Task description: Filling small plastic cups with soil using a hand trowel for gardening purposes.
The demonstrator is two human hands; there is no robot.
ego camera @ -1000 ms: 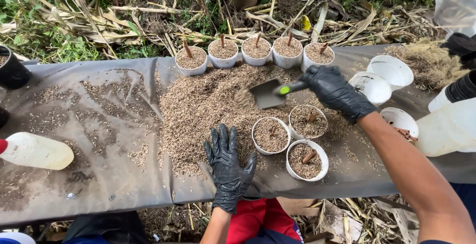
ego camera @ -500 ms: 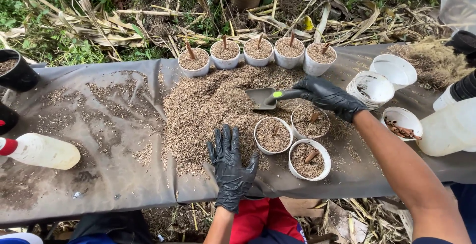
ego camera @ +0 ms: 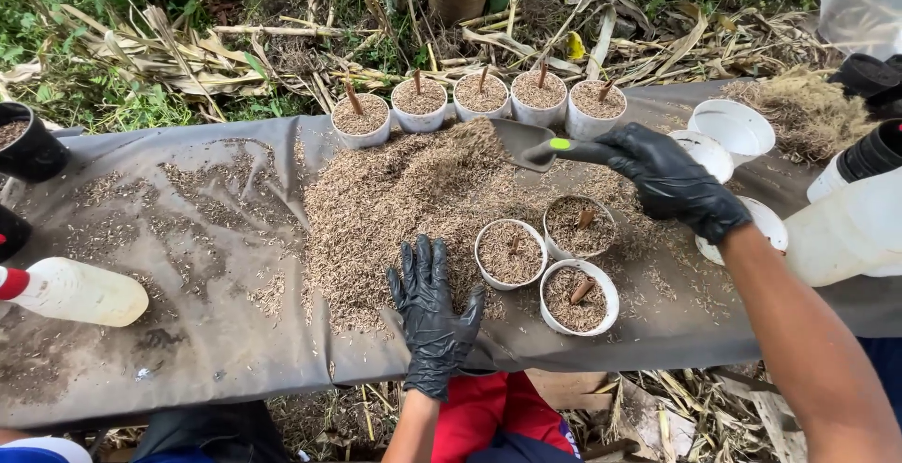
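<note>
Nearby, husk-filled white cups [ego camera: 508, 253]

One head-worn camera looks steeply down from close above onto the grey sheet [ego camera: 188, 350], facing the far weeds; near edge at bottom, no second view.

You see no labels, signs or screens; a pale bottle [ego camera: 80, 292] with a red cap lies at the counter's [ego camera: 188, 369] left end.

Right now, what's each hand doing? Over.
Right hand grips the small trowel, blade in the husk pile. Left hand flat beside three filled cups. Nothing between them.
</note>
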